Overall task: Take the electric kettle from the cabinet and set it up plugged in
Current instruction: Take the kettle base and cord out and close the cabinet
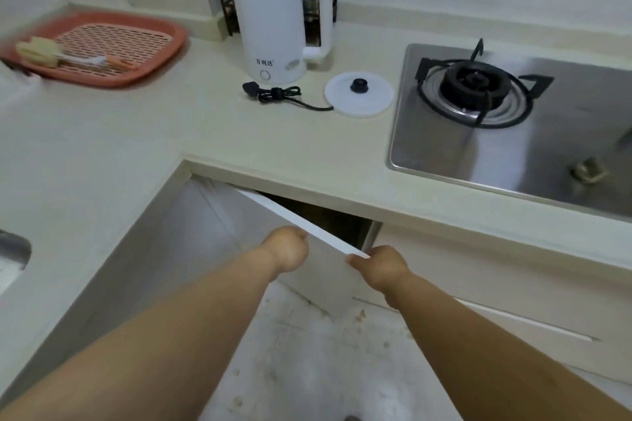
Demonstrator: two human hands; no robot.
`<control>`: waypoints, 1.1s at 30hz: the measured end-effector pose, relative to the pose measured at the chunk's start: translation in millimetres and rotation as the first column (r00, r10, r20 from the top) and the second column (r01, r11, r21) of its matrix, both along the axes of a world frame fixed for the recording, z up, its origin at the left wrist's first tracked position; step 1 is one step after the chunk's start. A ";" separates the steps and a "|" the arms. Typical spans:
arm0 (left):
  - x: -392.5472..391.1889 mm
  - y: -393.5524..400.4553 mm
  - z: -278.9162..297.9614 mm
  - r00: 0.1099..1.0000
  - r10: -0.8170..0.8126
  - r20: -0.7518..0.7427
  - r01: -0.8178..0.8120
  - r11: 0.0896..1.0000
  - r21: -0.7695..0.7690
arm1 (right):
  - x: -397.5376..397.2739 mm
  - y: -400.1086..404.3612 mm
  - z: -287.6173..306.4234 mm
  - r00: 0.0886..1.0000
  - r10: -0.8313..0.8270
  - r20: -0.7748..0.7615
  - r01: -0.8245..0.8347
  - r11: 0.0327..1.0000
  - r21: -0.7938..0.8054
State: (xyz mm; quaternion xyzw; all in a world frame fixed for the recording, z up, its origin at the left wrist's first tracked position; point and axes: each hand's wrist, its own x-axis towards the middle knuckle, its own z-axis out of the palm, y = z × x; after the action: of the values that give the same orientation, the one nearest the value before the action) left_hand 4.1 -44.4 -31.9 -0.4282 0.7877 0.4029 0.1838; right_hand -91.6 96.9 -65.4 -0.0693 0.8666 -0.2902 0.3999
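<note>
A white electric kettle [273, 20] stands upright on the cream countertop [239, 140], at the back near the wall. Its round white base [359, 96] lies flat to the right of it, apart from the kettle. The base's black cord [278, 96] is bundled in front of the kettle, plug end to the left. Below the counter edge a white cabinet door [273, 232] stands partly open. My left hand [287, 253] grips its top edge, fingers hidden behind the door. My right hand [379, 267] pinches the door's top corner.
A steel gas hob [513, 133] with a black burner is set into the counter at the right. A pink perforated tray [102, 48] with brushes sits at the back left. A sink edge [13, 249] shows at the far left. The floor lies below.
</note>
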 end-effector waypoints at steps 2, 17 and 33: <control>-9.1 -3.3 -0.4 1.000 0.004 -0.020 -0.003 1.000 0.026 | -8.5 -2.2 -2.0 0.993 -0.113 0.045 0.112 0.994 0.012; -43.9 -18.1 -14.5 0.998 -0.008 -0.065 0.010 0.999 0.039 | -30.2 -39.8 -17.3 0.938 -0.300 0.175 0.332 0.921 -0.204; -31.3 -17.5 98.9 0.966 -0.257 0.004 0.256 0.959 -0.124 | -39.4 -37.7 128.9 0.970 0.244 0.017 -0.229 0.932 -0.281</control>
State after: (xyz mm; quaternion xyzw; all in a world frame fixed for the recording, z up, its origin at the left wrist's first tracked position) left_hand -27.2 -61.9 67.0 -0.3304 0.8611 0.3290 0.2028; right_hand -131.0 59.1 63.5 -0.2210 0.7921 -0.3601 0.4405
